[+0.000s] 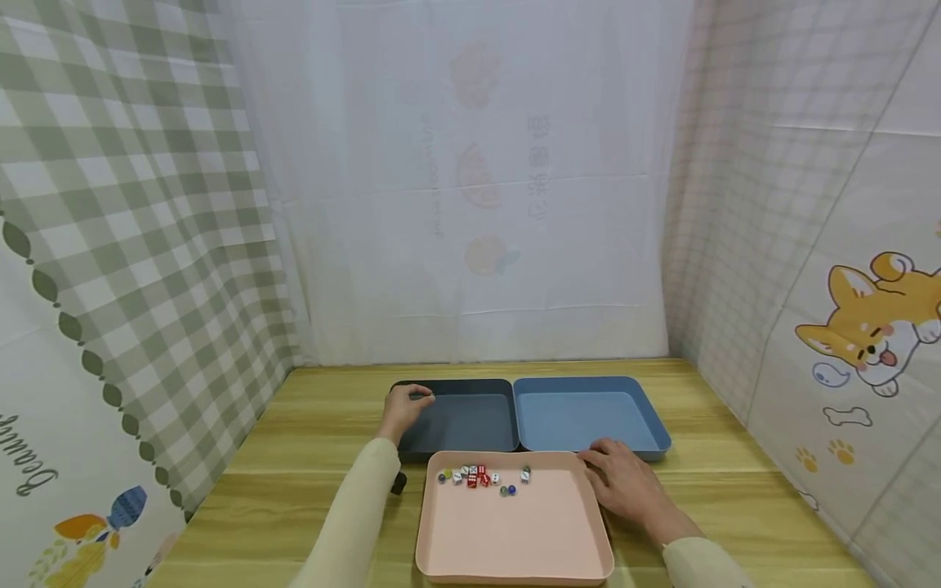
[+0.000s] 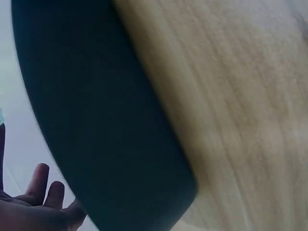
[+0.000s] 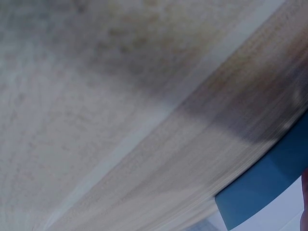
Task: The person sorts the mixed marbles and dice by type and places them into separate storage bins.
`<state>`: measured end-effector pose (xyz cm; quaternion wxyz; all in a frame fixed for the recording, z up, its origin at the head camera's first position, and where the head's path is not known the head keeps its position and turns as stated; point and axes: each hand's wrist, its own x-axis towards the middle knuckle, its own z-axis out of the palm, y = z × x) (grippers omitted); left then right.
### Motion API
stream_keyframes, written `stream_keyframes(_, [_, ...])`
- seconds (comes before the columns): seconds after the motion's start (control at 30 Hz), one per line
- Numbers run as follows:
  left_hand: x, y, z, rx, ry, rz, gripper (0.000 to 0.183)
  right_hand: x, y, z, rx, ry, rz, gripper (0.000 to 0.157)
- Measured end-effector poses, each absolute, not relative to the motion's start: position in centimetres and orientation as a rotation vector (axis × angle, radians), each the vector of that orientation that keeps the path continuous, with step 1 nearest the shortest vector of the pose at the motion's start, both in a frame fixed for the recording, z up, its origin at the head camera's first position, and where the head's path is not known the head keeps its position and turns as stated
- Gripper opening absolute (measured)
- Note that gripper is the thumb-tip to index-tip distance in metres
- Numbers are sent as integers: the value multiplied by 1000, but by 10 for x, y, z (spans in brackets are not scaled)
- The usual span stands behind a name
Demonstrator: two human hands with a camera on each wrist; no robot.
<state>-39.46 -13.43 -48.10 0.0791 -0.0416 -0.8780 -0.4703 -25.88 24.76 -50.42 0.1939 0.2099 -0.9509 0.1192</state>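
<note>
My left hand point(image 1: 403, 410) is over the left side of the dark tray point(image 1: 470, 425), thumb and finger pinching a small pale glassy marble point(image 2: 1, 117). Most of that marble is cut off in the left wrist view. My right hand point(image 1: 625, 483) rests at the upper right corner of the pink tray point(image 1: 515, 539), fingertips touching its rim. Along the far side of the pink tray lie several red dice point(image 1: 472, 482), white dice point(image 1: 495, 478) and glass marbles point(image 1: 512, 490).
A blue tray point(image 1: 588, 412) stands right of the dark one, both behind the pink tray. On the wooden table point(image 1: 294, 490), a small black object point(image 1: 399, 483) sits left of the pink tray, partly behind my left forearm. Cloth curtains point(image 1: 470, 204) enclose the back and sides.
</note>
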Motion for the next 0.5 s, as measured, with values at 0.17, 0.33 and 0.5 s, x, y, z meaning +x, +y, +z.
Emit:
stream_keyframes(0.17, [-394,-134,-486,-104,-2673,-1349,16,-260,248,-506,592,-2657,327,24])
stream_keyframes(0.33, [-392,-131,-488,-131,-2685,-1337,17,-261,248,-507,603,-2640,322,24])
stream_keyframes(0.5, [-393,-130,-490,-157,-2694,-1328,26,-260,248,-507,606,-2616,323,24])
